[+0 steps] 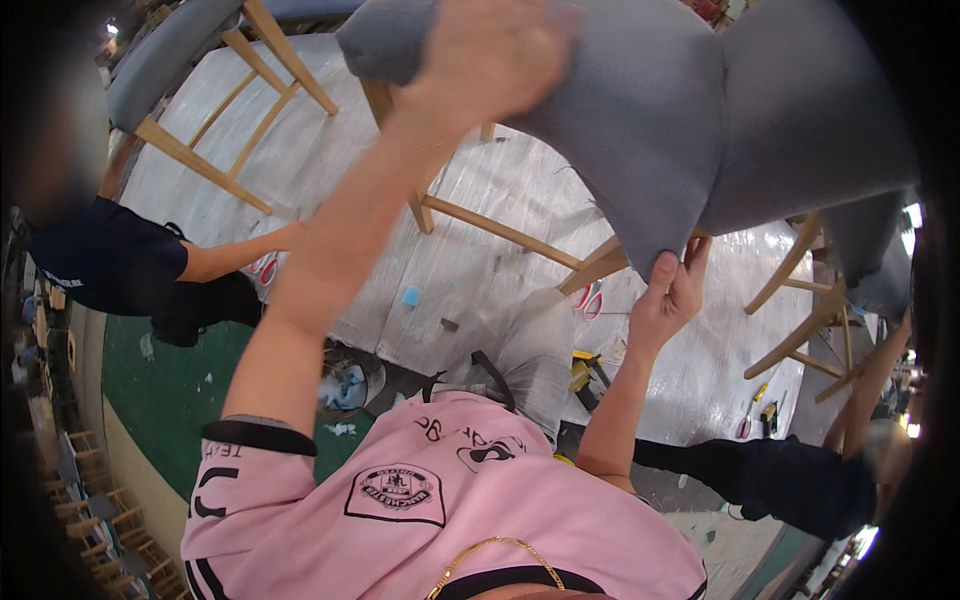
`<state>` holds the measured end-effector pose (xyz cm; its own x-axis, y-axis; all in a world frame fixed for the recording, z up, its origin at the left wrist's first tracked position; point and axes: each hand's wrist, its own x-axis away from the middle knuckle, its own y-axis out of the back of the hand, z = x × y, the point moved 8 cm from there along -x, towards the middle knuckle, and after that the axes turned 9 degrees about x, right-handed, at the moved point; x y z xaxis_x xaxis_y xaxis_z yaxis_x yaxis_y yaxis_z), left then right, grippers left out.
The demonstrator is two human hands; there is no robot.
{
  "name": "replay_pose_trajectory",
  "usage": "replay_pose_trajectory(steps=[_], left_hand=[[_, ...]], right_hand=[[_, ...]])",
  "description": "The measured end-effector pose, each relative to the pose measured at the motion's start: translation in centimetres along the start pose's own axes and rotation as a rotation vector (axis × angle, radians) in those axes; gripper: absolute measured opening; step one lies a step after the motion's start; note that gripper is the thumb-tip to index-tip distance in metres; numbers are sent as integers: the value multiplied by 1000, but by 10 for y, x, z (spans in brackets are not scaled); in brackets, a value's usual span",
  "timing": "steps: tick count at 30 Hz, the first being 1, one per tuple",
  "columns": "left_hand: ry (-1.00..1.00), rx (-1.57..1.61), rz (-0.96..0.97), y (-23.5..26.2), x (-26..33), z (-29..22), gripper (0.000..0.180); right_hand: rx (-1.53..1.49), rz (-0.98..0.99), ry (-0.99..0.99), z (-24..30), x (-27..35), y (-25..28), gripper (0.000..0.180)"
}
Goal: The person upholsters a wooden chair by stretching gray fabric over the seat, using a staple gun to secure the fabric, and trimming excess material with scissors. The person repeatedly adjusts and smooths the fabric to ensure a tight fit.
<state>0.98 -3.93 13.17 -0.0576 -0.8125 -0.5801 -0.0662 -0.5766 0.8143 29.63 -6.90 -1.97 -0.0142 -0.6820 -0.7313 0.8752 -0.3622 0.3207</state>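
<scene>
Nearest, low centre: pink short-sleeved jersey [440,500] w/ black trim, worn by the person; both forearms rise from it.

Right hand [668,295] is mid-frame, right of centre. Its fingers [696,258] are closed, pinching the lower point of the grey fabric-covered chair seat [640,110], just where a pale wooden chair leg [592,268] meets the upholstery. Seat lies straight above & beyond those fingers, touching them.

Left hand [490,55] is higher & farther out, fingers curled shut over the seat's left corner, palm pressed on the fabric. So both hands are on the chair; right holds the near low edge, left the far upper-left edge.

Chair is held up off the surface, tilted. Seat's long axis runs approx. left-right across the top of the view, from the left-hand corner toward the darker grey panel at right; legs point down & toward the person.

Below/behind: counter w/ crinkled clear plastic sheet [330,170] over it, a small blue scrap [411,296] lying on it. Far left: another person in a dark navy shirt [105,260], arm reaching onto the sheet. Top left: second grey chair w/ wooden legs [215,95]. Far right: more wooden chair frames [815,320].
</scene>
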Motion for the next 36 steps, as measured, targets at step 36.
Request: replay_pose_trajectory(steps=[36], left_hand=[[541,2333,10,-149,105,-156,68]], right_hand=[[-108,-171,39,-4,-6,9,38]])
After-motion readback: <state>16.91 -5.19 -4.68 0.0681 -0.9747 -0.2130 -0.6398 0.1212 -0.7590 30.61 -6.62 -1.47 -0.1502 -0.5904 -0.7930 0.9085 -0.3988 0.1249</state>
